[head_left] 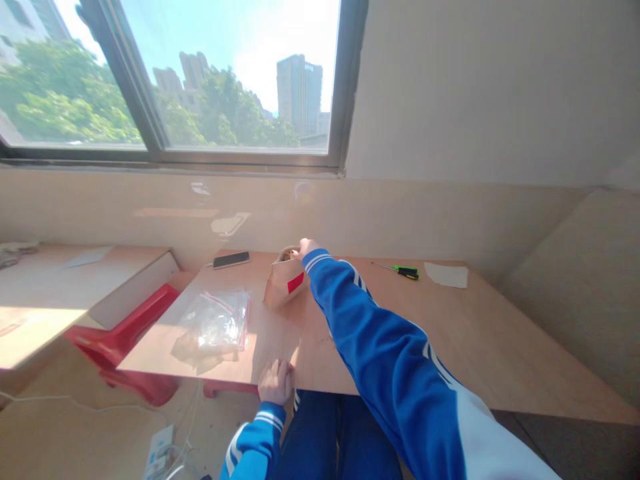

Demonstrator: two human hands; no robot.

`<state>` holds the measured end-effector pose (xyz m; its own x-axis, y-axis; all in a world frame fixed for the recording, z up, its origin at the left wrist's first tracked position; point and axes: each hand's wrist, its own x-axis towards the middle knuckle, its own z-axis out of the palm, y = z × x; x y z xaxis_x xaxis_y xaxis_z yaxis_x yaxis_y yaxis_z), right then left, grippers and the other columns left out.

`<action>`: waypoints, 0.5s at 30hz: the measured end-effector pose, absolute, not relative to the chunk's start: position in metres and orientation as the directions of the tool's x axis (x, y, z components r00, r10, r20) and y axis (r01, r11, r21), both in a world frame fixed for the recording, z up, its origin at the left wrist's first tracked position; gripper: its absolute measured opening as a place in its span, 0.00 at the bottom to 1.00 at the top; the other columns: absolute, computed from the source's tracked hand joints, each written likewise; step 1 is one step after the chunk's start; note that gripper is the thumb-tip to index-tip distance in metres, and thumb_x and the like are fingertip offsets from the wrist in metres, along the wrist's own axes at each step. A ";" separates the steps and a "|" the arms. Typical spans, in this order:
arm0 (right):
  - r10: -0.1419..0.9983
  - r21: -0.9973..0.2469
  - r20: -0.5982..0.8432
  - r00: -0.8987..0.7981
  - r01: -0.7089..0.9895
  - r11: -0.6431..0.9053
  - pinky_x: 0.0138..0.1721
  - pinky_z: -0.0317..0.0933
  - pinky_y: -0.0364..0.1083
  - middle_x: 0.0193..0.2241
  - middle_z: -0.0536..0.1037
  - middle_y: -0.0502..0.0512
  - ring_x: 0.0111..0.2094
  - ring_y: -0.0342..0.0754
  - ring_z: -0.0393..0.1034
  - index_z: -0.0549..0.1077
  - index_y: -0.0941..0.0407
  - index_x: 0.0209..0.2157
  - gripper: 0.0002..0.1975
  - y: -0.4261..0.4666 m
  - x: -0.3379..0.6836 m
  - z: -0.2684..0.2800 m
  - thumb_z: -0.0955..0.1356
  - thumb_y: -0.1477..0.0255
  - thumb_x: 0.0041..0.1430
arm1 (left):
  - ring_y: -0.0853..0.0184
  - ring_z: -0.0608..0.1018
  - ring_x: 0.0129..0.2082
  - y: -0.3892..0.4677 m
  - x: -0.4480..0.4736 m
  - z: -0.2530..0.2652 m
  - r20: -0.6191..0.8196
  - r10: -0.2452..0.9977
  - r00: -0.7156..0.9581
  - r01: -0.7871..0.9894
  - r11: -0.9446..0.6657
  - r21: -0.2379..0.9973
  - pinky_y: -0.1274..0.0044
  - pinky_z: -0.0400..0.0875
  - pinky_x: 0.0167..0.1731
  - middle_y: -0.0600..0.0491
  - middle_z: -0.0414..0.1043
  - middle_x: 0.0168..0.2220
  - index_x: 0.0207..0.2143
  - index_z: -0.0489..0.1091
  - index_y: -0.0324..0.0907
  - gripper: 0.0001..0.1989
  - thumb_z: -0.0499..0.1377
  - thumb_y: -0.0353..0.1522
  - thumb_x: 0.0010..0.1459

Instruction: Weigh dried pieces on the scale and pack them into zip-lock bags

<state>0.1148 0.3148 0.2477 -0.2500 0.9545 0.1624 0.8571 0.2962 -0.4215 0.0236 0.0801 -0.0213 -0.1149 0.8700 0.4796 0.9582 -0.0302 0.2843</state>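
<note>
A brown paper bag (284, 287) with a red label stands tilted near the back of the table, its mouth facing up. My right hand (305, 248) reaches across to the bag's upper rim, fingers bent and closed on it; the fingertips are partly hidden. Some small contents show inside the mouth, too small to name. At the table's front edge rests my left hand (276, 381), its fingers curled in with nothing visible in them. Clear zip bags (223, 323) lie in a pile left of the paper bag.
Behind the zip bags lies a phone (231, 260). Two screwdrivers (404, 271) and a white paper piece (447, 275) are on the right of the wooden table (450, 340). A red stool (135, 327) stands between this table and another table (45, 287).
</note>
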 end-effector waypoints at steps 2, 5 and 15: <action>0.953 -0.433 0.162 -0.256 0.849 0.302 0.33 0.64 0.43 0.32 0.79 0.59 0.33 0.49 0.73 0.74 0.58 0.35 0.10 0.318 0.113 0.246 0.72 0.68 0.53 | 0.56 0.77 0.37 0.080 0.022 -0.023 0.475 0.873 -0.111 0.960 -0.029 0.277 0.67 0.71 0.40 0.44 0.74 0.33 0.33 0.75 0.48 0.14 0.50 0.28 0.57; 0.951 -0.459 0.173 -0.258 0.833 0.309 0.30 0.63 0.41 0.32 0.79 0.58 0.30 0.46 0.72 0.75 0.60 0.37 0.11 0.319 0.117 0.247 0.71 0.68 0.54 | 0.57 0.77 0.35 0.081 0.021 -0.025 0.465 0.880 -0.097 0.962 -0.037 0.271 0.67 0.70 0.39 0.45 0.73 0.31 0.31 0.75 0.48 0.14 0.49 0.29 0.58; 0.923 -0.445 0.241 -0.300 0.811 0.379 0.38 0.62 0.43 0.36 0.80 0.58 0.39 0.48 0.72 0.77 0.59 0.36 0.12 0.301 0.145 0.269 0.67 0.64 0.58 | 0.59 0.75 0.32 0.086 0.017 -0.037 0.442 0.889 -0.122 0.945 -0.033 0.326 0.69 0.68 0.37 0.48 0.72 0.28 0.28 0.73 0.47 0.11 0.51 0.27 0.53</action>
<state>0.1447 0.3015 0.2688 -0.2995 0.9232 0.2409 0.8110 0.3794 -0.4453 0.0170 0.0858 -0.0370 -0.1216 0.8885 0.4424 0.9450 -0.0328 0.3255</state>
